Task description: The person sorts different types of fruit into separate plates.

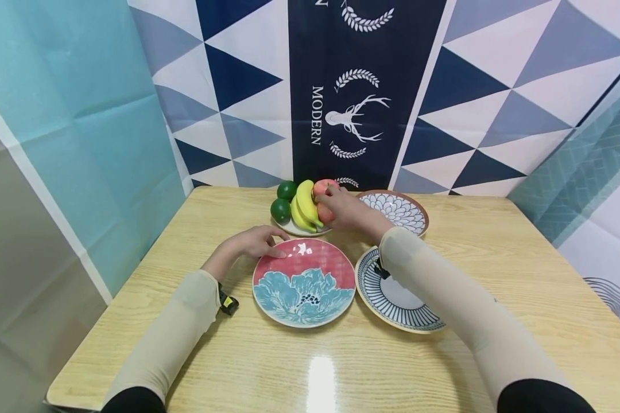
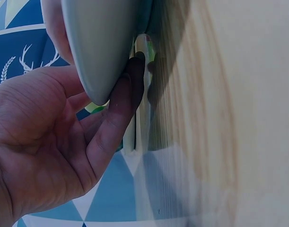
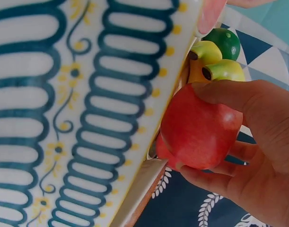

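Red fruit (image 3: pixel 201 125) is in yr R hand (image 1: pixel 347 209), far mid, at the right side of the white plate; can't tell if it's clear of the plate or resting on it. Near stuff 1st: yr L hand (image 1: pixel 257 241) pinches the red-and-blue plate (image 1: pixel 303 289) at its far-left rim, thumb over the top, fingers under, so pls hold that level w/ no tipping. Just right of it, the striped plate (image 1: pixel 392 295) lies partly under yr R sleeve (image 1: pixel 460 304); carry the arm high enough to miss its rim. Farther back, the white plate (image 1: pixel 295 232) holds the rest: 2 green fruits (image 1: pixel 281 211) at left, bananas (image 1: pixel 306 203) mid, 2nd red fruit (image 1: pixel 325 186) at far right. Yr R grip: thumb on one side, fingers curled round the other, pinching the red fruit betw. them. It looks smooth & round, so prob. slips or rolls easily; grip round its middle, go straight up b4 any sideways move, & don't knock the bananas or the red neighbour, which could roll off. Far right, the brown-rimmed dish (image 1: pixel 392 207), petal-patterned inside, is part hidden by yr R arm; stay clear of its edge.
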A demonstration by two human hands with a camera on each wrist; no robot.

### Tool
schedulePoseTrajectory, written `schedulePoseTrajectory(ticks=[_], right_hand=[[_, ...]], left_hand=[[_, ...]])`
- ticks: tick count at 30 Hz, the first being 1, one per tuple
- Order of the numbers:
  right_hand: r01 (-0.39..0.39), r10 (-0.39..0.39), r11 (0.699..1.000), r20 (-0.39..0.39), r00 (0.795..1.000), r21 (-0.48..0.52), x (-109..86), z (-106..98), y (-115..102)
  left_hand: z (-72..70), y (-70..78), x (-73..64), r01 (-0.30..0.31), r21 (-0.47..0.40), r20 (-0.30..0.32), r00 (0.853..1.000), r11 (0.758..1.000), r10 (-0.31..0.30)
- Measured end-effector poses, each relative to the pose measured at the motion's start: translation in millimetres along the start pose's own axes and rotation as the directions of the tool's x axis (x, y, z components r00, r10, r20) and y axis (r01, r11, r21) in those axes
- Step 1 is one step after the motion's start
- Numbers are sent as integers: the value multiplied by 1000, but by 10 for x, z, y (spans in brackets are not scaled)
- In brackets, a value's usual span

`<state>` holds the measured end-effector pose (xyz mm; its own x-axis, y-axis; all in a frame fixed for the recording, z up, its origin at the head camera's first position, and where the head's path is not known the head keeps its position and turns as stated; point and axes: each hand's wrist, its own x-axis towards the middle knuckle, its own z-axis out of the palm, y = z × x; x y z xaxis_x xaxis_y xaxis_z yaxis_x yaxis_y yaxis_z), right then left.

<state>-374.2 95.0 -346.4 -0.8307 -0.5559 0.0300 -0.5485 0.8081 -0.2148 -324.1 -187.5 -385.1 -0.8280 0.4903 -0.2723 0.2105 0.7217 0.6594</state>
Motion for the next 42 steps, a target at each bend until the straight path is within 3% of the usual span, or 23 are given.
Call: schedulePoseTrajectory(ticks=[12,26,42], right_hand=[[60,-61,997,-30,998,-38,-89,-50,-27],[41,-43,993,-20,999,-109,-194,-162,-24],[96,-104,990,-80,991,-100,-314,-217,-65]], left_hand=[[-2,4,-25,-4,-9,3,1000,1000,4],[3,8,-21,5,2,-5,1000,1000,-5],[17,14,-22,18,-4,-9,1000,1000,-18]])
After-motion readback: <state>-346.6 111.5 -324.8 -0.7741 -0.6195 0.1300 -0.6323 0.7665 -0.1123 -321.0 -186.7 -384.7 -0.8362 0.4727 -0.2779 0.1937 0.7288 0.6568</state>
